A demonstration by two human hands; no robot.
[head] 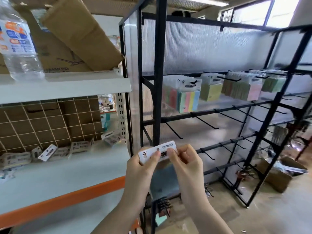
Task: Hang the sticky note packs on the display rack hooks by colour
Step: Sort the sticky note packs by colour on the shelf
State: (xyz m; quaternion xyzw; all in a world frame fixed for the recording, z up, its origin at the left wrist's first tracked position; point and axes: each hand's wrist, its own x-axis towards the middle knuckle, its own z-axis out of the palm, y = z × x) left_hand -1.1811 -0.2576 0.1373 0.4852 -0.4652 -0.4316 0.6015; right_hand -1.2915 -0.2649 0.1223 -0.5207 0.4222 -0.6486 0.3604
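Note:
Both hands hold one sticky note pack (157, 151) by its white header card, low in front of the black display rack (158, 81). My left hand (143, 168) pinches the card's left end and my right hand (183, 160) pinches its right end. The pack's notes hang hidden behind my hands. On the rack's upper rail hang rows of packs: multicolour (188, 98), yellow (211, 90), pink (249, 90) and green (274, 84). Bare black hooks (205, 123) stick out from the lower rails.
Several loose packs (50, 152) lie on the white shelf (67, 174) to the left, in front of a wire grid and cardboard boxes. A water bottle (18, 43) stands on the shelf above. An open cardboard box (280, 174) sits on the floor at right.

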